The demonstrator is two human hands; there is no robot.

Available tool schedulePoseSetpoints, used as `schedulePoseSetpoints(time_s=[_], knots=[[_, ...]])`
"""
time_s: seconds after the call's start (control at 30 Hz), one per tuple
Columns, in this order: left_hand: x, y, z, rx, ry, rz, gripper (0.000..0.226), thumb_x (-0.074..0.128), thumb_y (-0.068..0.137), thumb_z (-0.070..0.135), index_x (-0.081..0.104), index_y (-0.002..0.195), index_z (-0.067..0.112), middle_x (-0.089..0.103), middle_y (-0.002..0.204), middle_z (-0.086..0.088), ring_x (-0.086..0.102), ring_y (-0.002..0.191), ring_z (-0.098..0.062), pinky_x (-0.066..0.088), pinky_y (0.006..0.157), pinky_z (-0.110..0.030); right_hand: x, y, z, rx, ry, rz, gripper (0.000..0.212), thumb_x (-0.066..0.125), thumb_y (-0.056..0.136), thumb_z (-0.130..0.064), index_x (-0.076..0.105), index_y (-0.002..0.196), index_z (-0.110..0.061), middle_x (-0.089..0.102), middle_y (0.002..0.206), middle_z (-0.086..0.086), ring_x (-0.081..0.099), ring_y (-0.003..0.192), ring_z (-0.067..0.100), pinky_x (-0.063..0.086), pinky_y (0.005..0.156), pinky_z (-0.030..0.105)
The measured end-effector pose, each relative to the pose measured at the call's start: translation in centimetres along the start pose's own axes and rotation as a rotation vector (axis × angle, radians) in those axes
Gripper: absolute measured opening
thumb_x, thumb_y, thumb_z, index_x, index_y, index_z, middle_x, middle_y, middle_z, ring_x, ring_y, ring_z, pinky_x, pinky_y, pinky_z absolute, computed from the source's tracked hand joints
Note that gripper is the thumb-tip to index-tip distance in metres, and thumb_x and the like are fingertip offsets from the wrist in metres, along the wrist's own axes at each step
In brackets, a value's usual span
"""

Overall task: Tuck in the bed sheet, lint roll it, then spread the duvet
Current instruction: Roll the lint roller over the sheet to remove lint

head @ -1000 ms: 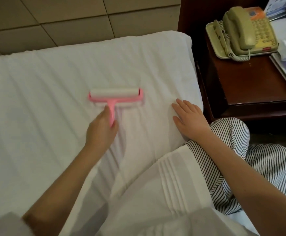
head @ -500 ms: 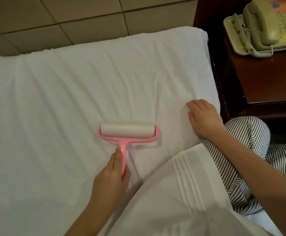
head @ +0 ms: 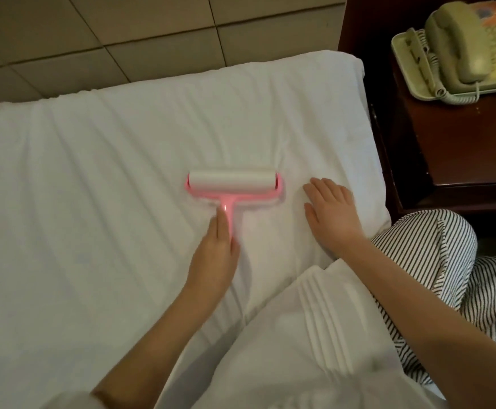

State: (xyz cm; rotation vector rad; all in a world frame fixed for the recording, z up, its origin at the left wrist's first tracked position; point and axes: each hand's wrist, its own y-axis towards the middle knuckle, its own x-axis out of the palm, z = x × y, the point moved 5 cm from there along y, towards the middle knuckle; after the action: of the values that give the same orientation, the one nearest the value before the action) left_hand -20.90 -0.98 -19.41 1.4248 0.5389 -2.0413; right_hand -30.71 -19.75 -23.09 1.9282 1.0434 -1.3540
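Pink lint roller (head: 233, 184) is lying on the white bed sheet (head: 108, 172), the left hand (head: 215, 258) gripping its handle, while the right hand (head: 331, 214), flat and empty, is pressing the sheet beside it, apparently keeping it taut.

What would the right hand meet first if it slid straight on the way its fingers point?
Only bare bed sheet, it seems: the right hand points toward the bed's far edge, passing right of the lint roller. Beyond that edge lie tiles, though depth is unclear.
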Motion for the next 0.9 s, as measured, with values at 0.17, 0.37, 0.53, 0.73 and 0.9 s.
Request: schedulePoseSetpoints(time_s=[0.17, 0.37, 0.53, 0.73, 0.9], knots=[[-0.9, -3.1, -0.8, 0.050, 0.028, -0.075, 0.066, 0.075, 0.070, -0.003, 0.047, 0.128, -0.014, 0.064, 0.099, -0.027, 0.064, 0.060, -0.037, 0.046, 0.042, -0.030, 1.2, 0.3, -1.8, -0.014, 0.019, -0.068, 0.054, 0.024, 0.089, -0.028, 0.057, 0.122, 0.000, 0.054, 0.132, 0.018, 0.046, 0.125, 0.039, 0.020, 0.103, 0.042], [-0.8, 12.0, 1.8, -0.135, 0.083, 0.001, 0.059, 0.039, 0.096, 0.007, 0.013, 0.148, -0.001, 0.042, 0.136, -0.021, 0.050, 0.115, -0.038, 0.039, 0.088, -0.040, 1.0, 0.3, -1.3, 0.048, -0.030, -0.005, 0.055, 0.023, 0.094, -0.033, 0.047, 0.134, -0.004, 0.044, 0.143, 0.013, 0.035, 0.135, 0.032, 0.016, 0.110, 0.039], [-0.8, 11.6, 2.4, -0.233, 0.117, -0.037, 0.059, 0.035, 0.096, 0.002, 0.009, 0.149, 0.001, 0.040, 0.138, -0.019, 0.051, 0.115, -0.036, 0.041, 0.087, -0.039, 1.2, 0.3, -0.1, 0.094, -0.020, -0.048, 0.054, 0.020, 0.100, -0.037, 0.016, 0.150, -0.019, 0.006, 0.159, -0.001, 0.001, 0.146, 0.018, -0.006, 0.116, 0.034], [-1.5, -2.3, 1.4, -0.025, -0.011, -0.018, 0.055, 0.043, 0.092, 0.015, 0.031, 0.142, -0.004, 0.054, 0.124, -0.024, 0.065, 0.089, -0.035, 0.050, 0.069, -0.029, 0.9, 0.0, 0.5, 0.150, 0.005, -0.067, 0.055, 0.017, 0.099, -0.040, 0.011, 0.151, -0.022, 0.001, 0.159, -0.004, -0.004, 0.146, 0.014, -0.009, 0.116, 0.034], [-1.2, 7.2, -0.8, -0.116, -0.265, 0.068, 0.056, 0.057, 0.085, 0.011, 0.044, 0.140, 0.010, 0.064, 0.098, -0.026, 0.063, 0.089, -0.038, 0.045, 0.071, -0.031, 0.2, -0.6, 0.2, 0.127, 0.049, -0.037, 0.051, 0.028, 0.102, -0.031, 0.018, 0.150, -0.017, 0.008, 0.159, -0.001, 0.002, 0.146, 0.016, -0.005, 0.115, 0.032]])
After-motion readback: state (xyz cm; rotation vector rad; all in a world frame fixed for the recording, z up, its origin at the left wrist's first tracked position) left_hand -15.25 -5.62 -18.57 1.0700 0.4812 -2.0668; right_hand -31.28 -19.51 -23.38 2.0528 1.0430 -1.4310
